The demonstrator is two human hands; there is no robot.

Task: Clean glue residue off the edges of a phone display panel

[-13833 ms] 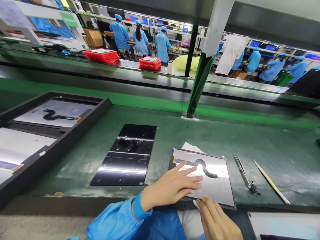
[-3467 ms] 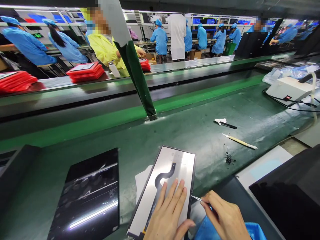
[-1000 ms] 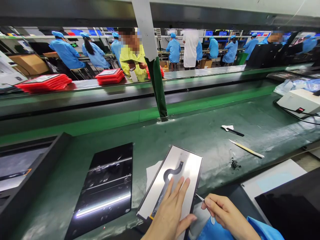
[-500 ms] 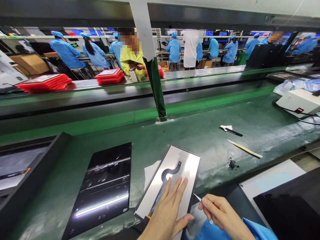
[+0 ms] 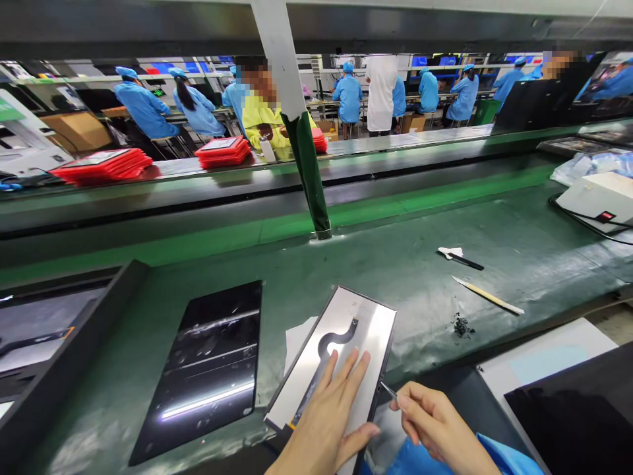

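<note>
From my head view, my left hand (image 5: 324,419) lies spread on the silver-backed panel (image 5: 372,326), seemingly steadying it, while my right hand (image 5: 435,415) pinches a slim metal tool (image 5: 389,390) at its edge.

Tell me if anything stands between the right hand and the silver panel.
Only the metal tool in the right hand, its tip at the edge of the silver panel. The left hand rests on it, clear of the tip.

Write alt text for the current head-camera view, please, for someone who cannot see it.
The left hand lies on a silver rectangular panel while the right hand holds a thin grey tool at its edge. On the green worktop, a glossy black rectangular sheet lies to the left; a slim yellow pointed tool and black scraps lie to the right.
</note>
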